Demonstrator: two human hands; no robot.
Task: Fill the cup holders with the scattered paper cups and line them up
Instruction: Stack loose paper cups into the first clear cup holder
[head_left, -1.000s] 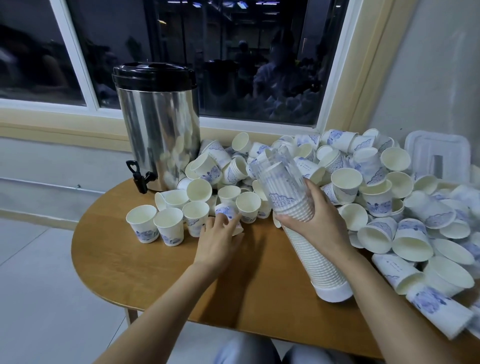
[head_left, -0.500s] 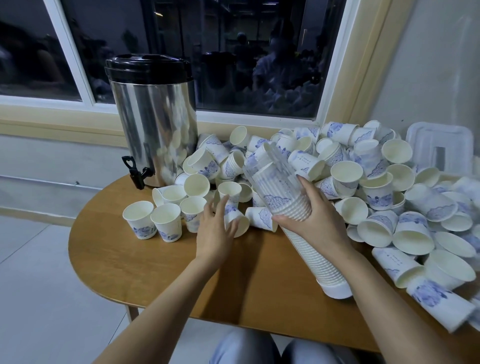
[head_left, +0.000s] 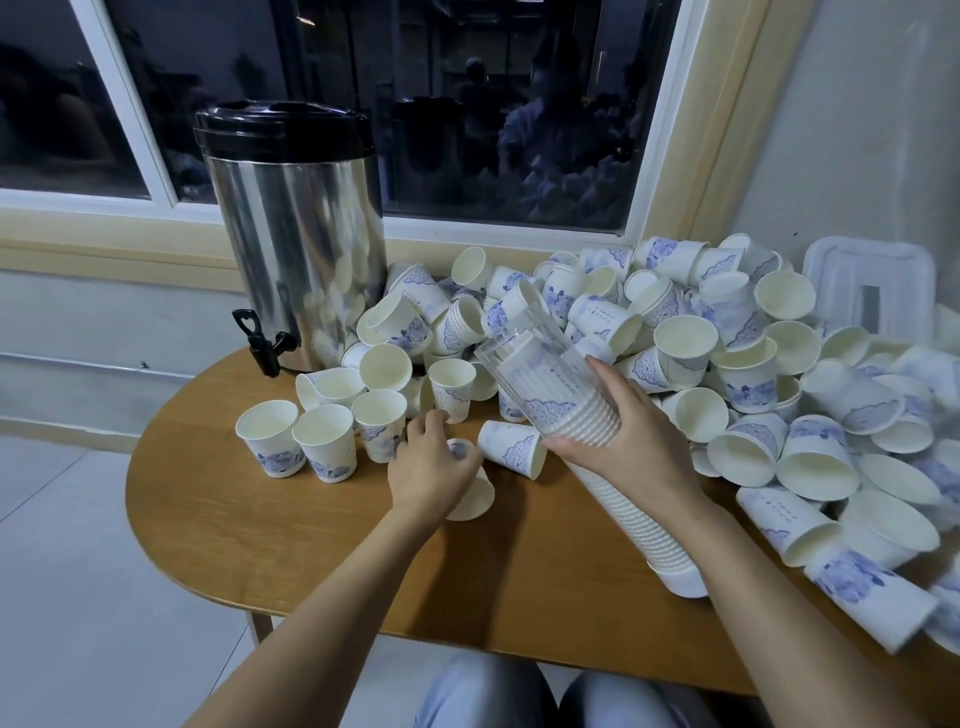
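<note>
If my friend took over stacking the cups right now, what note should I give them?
Left hand: grips a tipped cup on the table.
Right hand: holds the clear holder, a long cup stack sticking out of it.
Done: one holder partly loaded.
To do: the big loose pile at right and upright cups by the urn; no holders lined up yet.

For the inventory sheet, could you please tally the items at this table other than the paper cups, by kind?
Steel drinks urn: 1
Clear cup holder: 1
White plastic lid: 1
Total: 3
</note>
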